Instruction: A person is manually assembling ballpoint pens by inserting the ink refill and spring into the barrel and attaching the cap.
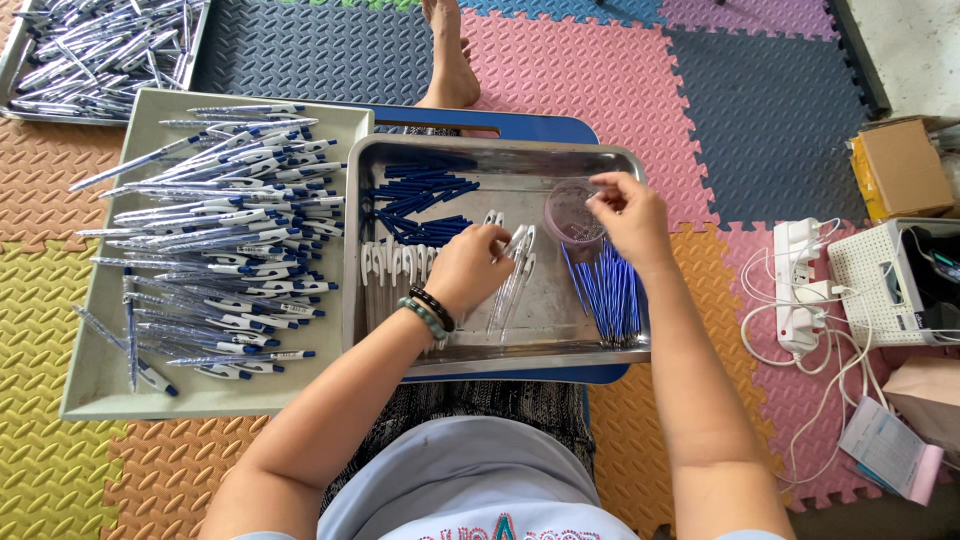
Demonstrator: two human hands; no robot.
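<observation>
Assembled pens [215,235] crowd the grey tray [100,395]. In the steel tray [625,160], the left hand [468,268] curls over white barrels [400,265], grip unclear; the right hand [630,212] pinches something tiny beside the pink cup [568,212], which it might tip, scattering parts onto the refills [608,290].

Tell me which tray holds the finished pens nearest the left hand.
The beige plastic tray beside the steel tray, stacked with assembled blue-and-white pens; the other pen tray lies farther away at top left.
</observation>
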